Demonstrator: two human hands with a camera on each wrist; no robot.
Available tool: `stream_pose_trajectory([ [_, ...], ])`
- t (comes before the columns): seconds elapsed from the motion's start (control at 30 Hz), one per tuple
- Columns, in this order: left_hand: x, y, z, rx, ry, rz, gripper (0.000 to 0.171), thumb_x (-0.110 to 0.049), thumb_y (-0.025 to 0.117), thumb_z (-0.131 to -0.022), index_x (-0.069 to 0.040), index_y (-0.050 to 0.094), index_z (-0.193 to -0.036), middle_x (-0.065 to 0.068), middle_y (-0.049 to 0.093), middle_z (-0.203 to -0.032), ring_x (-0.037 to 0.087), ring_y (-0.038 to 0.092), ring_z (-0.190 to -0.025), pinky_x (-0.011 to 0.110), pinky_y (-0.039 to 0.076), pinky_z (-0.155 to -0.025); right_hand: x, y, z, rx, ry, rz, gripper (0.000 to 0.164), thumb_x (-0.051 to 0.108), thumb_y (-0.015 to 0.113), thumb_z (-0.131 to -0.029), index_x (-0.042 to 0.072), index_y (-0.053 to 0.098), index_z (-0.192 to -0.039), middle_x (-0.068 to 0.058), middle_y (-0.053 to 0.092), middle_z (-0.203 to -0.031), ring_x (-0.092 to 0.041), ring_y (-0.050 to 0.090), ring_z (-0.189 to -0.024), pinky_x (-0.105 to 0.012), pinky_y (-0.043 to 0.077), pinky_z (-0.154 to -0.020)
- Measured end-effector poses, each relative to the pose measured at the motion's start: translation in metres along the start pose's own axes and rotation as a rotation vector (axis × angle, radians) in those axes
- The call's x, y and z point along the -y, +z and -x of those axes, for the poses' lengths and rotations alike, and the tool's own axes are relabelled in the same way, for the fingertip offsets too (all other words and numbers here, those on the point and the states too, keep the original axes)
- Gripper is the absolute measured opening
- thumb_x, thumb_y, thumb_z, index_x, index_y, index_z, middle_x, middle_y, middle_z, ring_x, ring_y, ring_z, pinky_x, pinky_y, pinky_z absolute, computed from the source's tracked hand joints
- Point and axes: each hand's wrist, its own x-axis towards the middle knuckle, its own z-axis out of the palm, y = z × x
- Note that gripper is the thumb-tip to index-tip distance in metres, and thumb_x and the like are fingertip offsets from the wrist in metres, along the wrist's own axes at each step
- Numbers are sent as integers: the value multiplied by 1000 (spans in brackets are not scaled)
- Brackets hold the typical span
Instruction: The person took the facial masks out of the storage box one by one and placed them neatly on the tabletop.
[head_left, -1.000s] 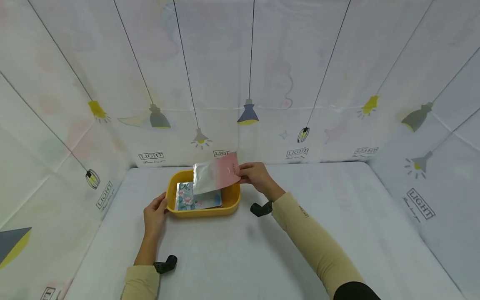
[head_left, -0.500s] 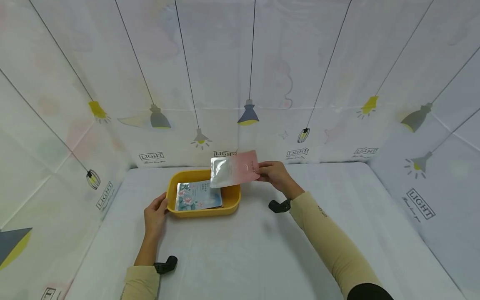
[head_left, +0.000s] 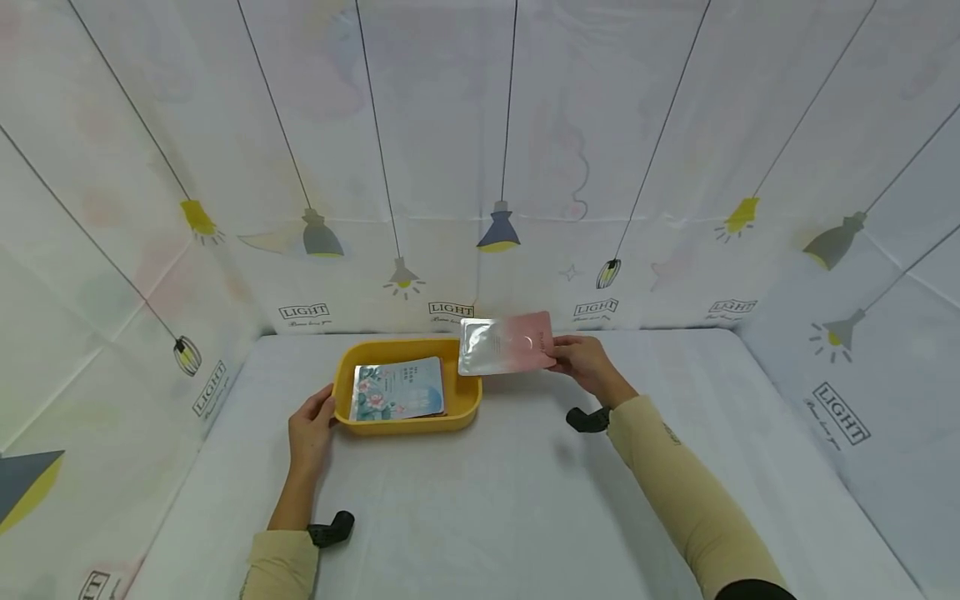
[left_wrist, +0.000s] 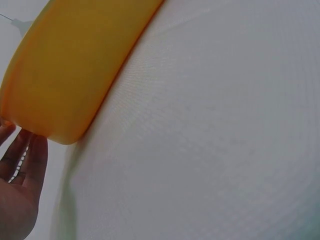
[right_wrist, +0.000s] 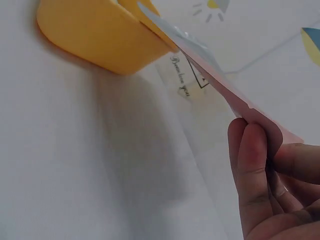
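Observation:
My right hand (head_left: pixel 588 364) pinches the right end of a flat pink-and-silver foil packet (head_left: pixel 504 343), thumb on one face and fingers on the other in the right wrist view. The packet is held level, its silver end overlapping the right rim of a yellow plastic basket (head_left: pixel 408 427). Inside the basket lies a blue floral packet (head_left: pixel 398 389), with a thin brown edge showing beneath it. At the basket's left end rests my left hand (head_left: pixel 310 433). Its fairly straight fingers (left_wrist: pixel 35 160) touch the outer wall in the left wrist view.
The basket stands near the back left of a white-covered table (head_left: pixel 465 517). Behind and at both sides hang white sheets (head_left: pixel 435 150) printed with lamps and the word LIGHT. A black wrist mount (head_left: pixel 588 419) hangs under the right wrist, another (head_left: pixel 332 530) at the left.
My right hand has carried the pink-and-silver packet rightward from above the basket to its right rim, uncovering the blue floral packet. The left hand and the basket have stayed put.

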Motion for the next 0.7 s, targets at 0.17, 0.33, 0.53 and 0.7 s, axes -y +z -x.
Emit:
stream_pose_trajectory([
  [0.17,-1,0,0,-2,-13,-10,43,-32,47,-103,-12,52,-141,8,55,-141,14,56,-112,4,50,-77,-6,-12,-4,-23,10,-4,41,8,57,-97,-2,51,-137,-11,61,-115,-15,66,-86,-22,59,-77],
  [0.33,-2,0,0,-7,-33,-20,43,-33,47,-103,-13,52,-141,7,55,-142,11,56,-111,6,50,-80,-8,-23,-6,-47,10,-29,43,8,58,-97,-3,50,-138,-9,62,-112,-12,66,-83,-21,58,-75],
  [0.53,-3,0,1,0,-33,-16,44,-33,47,-103,-13,51,-142,8,54,-142,17,55,-117,6,50,-80,-11,-32,-10,-76,51,-43,46,6,60,-96,-5,49,-139,-9,61,-114,-11,64,-81,-20,57,-71],
  [0.7,-3,-1,2,4,-8,-9,45,-34,47,-103,-12,51,-142,9,55,-142,17,56,-116,4,50,-78,-17,-37,-13,-101,88,-18,46,6,59,-96,-4,48,-140,-14,56,-124,-14,62,-85,-20,57,-70],
])
